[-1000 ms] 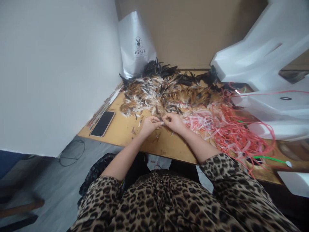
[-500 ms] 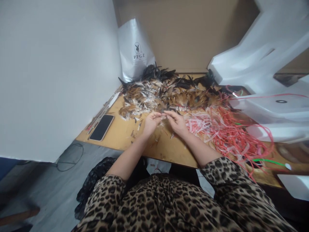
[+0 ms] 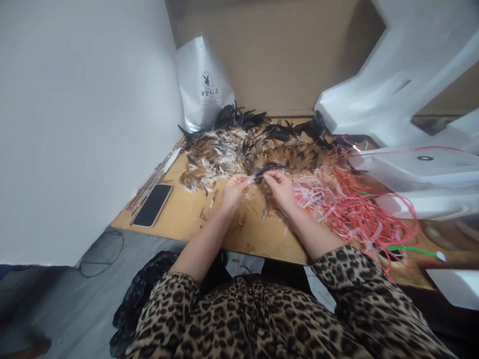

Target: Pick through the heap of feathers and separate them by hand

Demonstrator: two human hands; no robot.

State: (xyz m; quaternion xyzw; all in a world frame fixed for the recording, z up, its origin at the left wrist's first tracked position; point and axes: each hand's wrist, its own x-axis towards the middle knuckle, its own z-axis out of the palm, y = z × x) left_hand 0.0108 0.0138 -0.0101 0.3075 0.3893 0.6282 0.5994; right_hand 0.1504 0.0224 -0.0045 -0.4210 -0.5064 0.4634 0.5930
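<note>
Between my two hands is a dark feather (image 3: 264,172), its tip pointing away over the pile. My left hand (image 3: 235,189) is closed in a pinch at the pale quill end. With thumb and fingers pressed together, my right hand (image 3: 279,187) grips the same feather by its dark part. Just beyond my hands lies a wide heap of brown, white and black feathers (image 3: 220,154). Beside my right forearm spreads a tangle of red and pink plastic strips (image 3: 348,204). Small feather scraps (image 3: 265,212) are scattered on the wooden table (image 3: 205,227) under my hands.
A phone (image 3: 152,205) lies at the table's left end beside a white panel (image 3: 86,124). A silver-white bag (image 3: 204,85) stands at the back left. White foam pieces (image 3: 404,164) crowd the right side, near a green strip (image 3: 417,250). A black plastic bag (image 3: 145,284) sits below on the floor.
My hands, close together before, have moved slightly apart. The dark feather now shows clearly between them. The view has shifted a little.
</note>
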